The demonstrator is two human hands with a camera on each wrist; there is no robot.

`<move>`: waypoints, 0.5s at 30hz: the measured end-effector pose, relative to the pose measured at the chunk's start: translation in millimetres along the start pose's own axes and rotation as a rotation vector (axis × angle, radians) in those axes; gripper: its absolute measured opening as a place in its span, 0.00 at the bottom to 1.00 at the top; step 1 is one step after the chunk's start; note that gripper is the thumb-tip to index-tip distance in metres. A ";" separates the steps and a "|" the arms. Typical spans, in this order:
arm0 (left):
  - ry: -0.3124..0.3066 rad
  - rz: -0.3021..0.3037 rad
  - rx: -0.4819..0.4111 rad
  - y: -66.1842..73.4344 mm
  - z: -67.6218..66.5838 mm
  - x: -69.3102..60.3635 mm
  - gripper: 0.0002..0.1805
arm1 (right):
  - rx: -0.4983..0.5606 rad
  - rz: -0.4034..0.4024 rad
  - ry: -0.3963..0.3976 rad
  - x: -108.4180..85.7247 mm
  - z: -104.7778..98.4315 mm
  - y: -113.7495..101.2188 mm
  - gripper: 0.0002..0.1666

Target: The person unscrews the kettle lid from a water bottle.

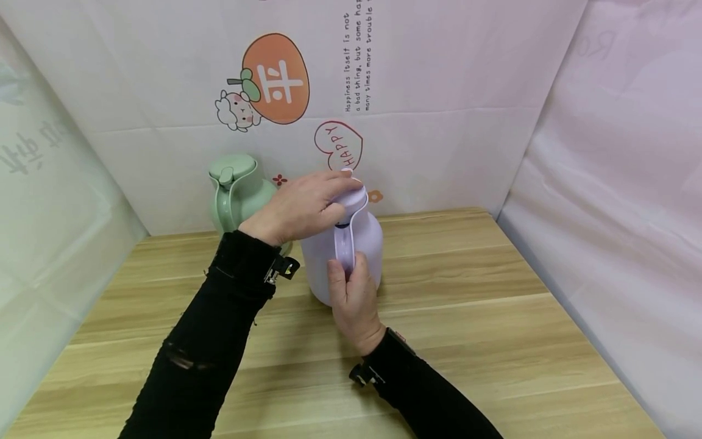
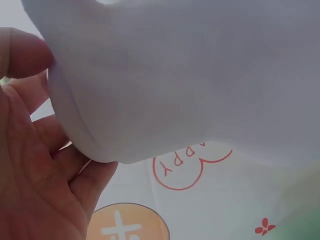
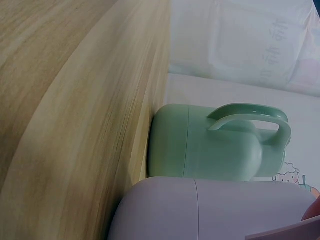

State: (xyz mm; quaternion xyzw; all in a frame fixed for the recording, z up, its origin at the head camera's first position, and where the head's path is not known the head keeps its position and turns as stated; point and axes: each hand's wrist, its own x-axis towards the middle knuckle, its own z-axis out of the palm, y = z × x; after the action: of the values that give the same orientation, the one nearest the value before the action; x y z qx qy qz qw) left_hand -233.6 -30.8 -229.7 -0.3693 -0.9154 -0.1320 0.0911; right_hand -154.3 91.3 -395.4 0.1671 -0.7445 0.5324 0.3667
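A lilac thermos jug (image 1: 372,247) stands upright on the wooden table, its handle (image 1: 343,245) facing me. My left hand (image 1: 301,204) reaches over the top and holds the lid (image 1: 353,200), with the thumb on the near side. Seen in the left wrist view, the left fingers (image 2: 97,182) bend round the rim of the pale jug top (image 2: 150,90). Lower down, my right hand (image 1: 356,299) grips the handle, thumb on its left side. Only a bit of a right finger (image 3: 312,212) shows in the right wrist view, beside the jug body (image 3: 160,210).
A green thermos jug (image 1: 252,189) stands left of the lilac one, close to the back cloth (image 1: 439,152), partly hidden by my left hand. Printed cloth walls rise at the left, back and right of the wooden table (image 1: 466,341).
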 end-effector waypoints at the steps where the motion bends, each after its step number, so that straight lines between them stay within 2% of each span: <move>1: -0.005 -0.002 0.005 0.1 -0.6 -0.1 0.31 | -0.002 -0.002 0.001 0.1 0.0 -0.3 0.21; 15: 0.017 0.044 0.080 2.2 -3.5 -1.4 0.26 | 0.001 0.003 0.007 -0.1 0.7 0.2 0.22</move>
State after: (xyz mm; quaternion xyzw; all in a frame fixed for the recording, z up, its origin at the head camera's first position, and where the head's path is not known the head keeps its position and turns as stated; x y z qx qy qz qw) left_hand -230.9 -31.3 -226.4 -0.3844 -0.9107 -0.0965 0.1163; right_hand -154.6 90.8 -395.7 0.1643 -0.7433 0.5337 0.3684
